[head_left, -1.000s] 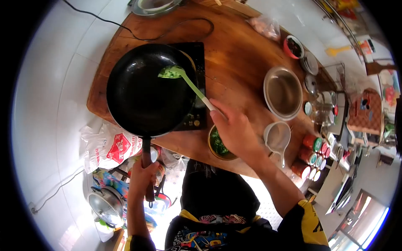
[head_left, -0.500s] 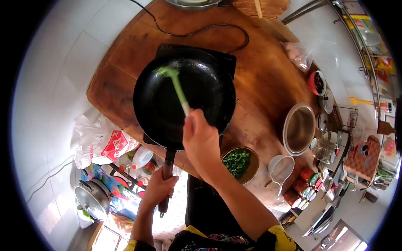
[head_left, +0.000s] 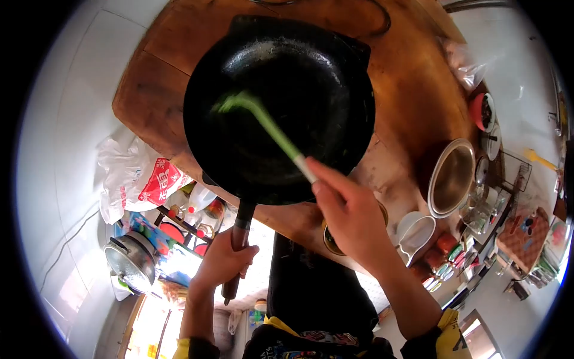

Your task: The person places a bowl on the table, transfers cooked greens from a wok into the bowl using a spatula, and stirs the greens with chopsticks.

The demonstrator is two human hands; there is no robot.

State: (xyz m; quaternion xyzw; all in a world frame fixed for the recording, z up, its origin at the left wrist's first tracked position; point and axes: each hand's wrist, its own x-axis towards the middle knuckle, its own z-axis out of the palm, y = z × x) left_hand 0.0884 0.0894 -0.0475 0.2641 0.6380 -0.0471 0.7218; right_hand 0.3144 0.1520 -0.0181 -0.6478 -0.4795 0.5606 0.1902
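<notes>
A wide black frying pan (head_left: 323,90) sits on a black cooktop (head_left: 359,52). My left hand (head_left: 224,260) is wrapped round the pan's brown handle, near the front edge of the wooden table. In my right hand (head_left: 350,215) is a green basting brush (head_left: 278,134) with a pale handle end. Its head, smeared by motion, is over the left part of the pan's inside; whether it touches the surface I cannot tell. Behind my right hand and wrist, a bowl (head_left: 330,240) is mostly hidden. No food pieces can be made out in the pan.
To the right stand a steel basin (head_left: 451,179), a white ladle-like dipper (head_left: 414,232) and several red jars (head_left: 439,251). A red bowl (head_left: 480,112) is farther back. At left are a white plastic bag (head_left: 122,173) and a lidded pot (head_left: 130,263) below table height.
The view has come closer to the pan. My right hand has shifted right and now covers most of the bowl of chopped greens. The brush slants more; my left hand keeps the handle.
</notes>
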